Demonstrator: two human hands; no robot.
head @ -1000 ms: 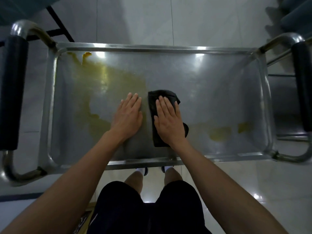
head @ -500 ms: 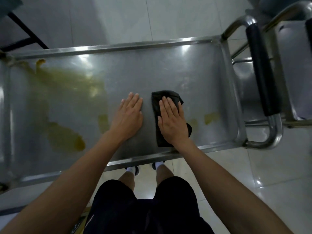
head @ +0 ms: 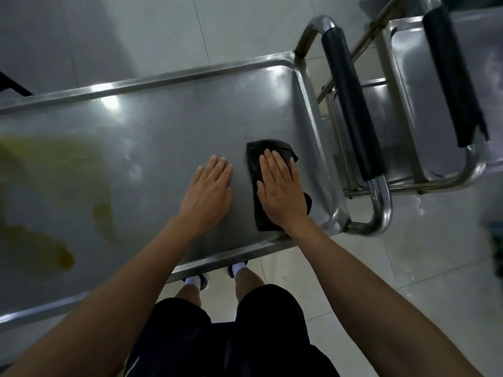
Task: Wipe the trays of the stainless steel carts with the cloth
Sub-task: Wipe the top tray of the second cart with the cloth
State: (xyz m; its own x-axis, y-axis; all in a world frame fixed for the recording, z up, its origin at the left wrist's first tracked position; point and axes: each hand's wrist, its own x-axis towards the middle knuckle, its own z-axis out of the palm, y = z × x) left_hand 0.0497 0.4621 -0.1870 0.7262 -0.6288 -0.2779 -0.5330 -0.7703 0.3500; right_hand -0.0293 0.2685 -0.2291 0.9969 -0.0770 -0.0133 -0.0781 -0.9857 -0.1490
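A stainless steel cart tray (head: 168, 121) fills the middle of the view. My right hand (head: 280, 186) lies flat with straight fingers on a black cloth (head: 268, 151), pressing it onto the tray near the right end. Beside it, my left hand (head: 209, 191) rests flat on bare metal. A yellow-green smear (head: 54, 170) covers the tray's left part, with a thicker blot (head: 65, 259) near the front left.
The cart's handle with a black grip (head: 351, 104) curves past the tray's right end. A second steel cart (head: 424, 91) with its own black-gripped handle (head: 454, 74) stands just beyond it. Glossy floor tiles (head: 381, 268) surround the carts; my legs and shoes show under the front rim.
My right hand has slid the cloth rightward to the tray's right end, and the small yellow stains there are gone. My left hand moved along beside it. The view shifted right.
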